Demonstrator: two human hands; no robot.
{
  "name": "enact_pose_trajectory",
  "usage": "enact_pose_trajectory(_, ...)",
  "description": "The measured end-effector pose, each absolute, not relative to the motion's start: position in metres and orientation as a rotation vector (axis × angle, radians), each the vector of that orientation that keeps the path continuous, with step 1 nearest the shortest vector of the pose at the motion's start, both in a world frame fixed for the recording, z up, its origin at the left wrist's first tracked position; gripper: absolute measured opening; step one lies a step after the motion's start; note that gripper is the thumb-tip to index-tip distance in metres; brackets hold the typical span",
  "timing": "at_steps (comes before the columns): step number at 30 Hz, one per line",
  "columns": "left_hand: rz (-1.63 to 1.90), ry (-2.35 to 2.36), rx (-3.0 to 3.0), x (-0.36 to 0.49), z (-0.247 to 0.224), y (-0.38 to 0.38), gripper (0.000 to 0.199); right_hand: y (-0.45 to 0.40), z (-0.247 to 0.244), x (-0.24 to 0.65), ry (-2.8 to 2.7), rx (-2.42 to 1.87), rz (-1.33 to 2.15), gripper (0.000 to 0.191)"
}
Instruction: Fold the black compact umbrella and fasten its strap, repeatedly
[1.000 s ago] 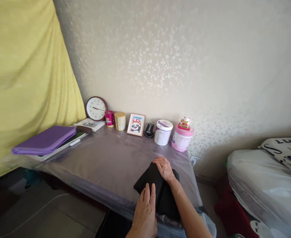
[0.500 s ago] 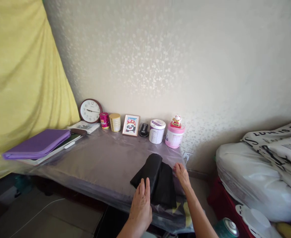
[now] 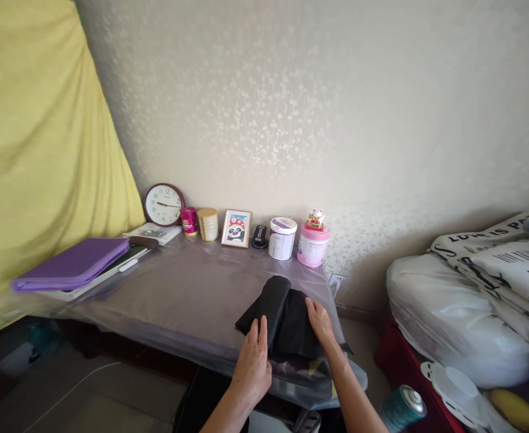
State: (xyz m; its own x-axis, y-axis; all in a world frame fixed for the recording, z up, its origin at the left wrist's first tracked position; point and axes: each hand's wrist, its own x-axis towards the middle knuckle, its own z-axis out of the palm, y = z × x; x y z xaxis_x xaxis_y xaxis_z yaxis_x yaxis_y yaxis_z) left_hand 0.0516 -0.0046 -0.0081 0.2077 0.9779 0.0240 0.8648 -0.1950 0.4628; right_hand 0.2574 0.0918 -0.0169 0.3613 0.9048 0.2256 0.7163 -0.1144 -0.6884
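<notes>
Black folded cloth (image 3: 287, 322) on the near right of the tabletop (image 3: 178, 282), a hand at each side.

Left hand (image 3: 252, 364) is flat and open, its fingers (image 3: 261, 331) straight and touching the cloth's near left edge; right hand (image 3: 319, 322) is open too, its fingers (image 3: 311, 308) touching the right edge. Neither closes on the cloth. A clear plastic sheet (image 3: 192, 325) covers the tabletop. Along the wall at the far edge stand a round wall clock (image 3: 164, 204), a panda picture frame (image 3: 236, 228) and a pink canister (image 3: 312, 248) topped by a lucky-cat figurine (image 3: 316, 219). A purple folder (image 3: 70, 264) lies far left; a white plastic-wrapped bundle (image 3: 454, 322) sits off to the right.
</notes>
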Motion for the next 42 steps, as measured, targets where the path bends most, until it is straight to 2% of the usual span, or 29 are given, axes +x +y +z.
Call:
enact_pose_trajectory(7,0.476,1.737,2.140,0.053,-0.009,-0.005,0.089,0.091,-0.024,0.262,-1.452,-1.972,0.262,0.025)
enact_pose_trajectory(13,0.439,1.746,2.121,0.054,-0.004,-0.006,0.089,0.099,-0.021,0.262,-1.468,-2.012,0.222,0.035)
enact_pose_trajectory(20,0.406,1.750,2.118,0.054,0.001,-0.007,0.087,0.098,-0.018,0.261,-1.445,-2.009,0.213,0.033)
enact_pose_trajectory(33,0.352,1.755,2.084,0.056,0.004,-0.006,0.089,0.100,0.009,0.240,-1.344,-1.631,0.457,0.038)
enact_pose_trajectory(42,0.406,1.761,2.146,0.056,-0.009,-0.002,0.093,0.114,0.031,0.198,-1.273,-1.627,0.795,0.027)
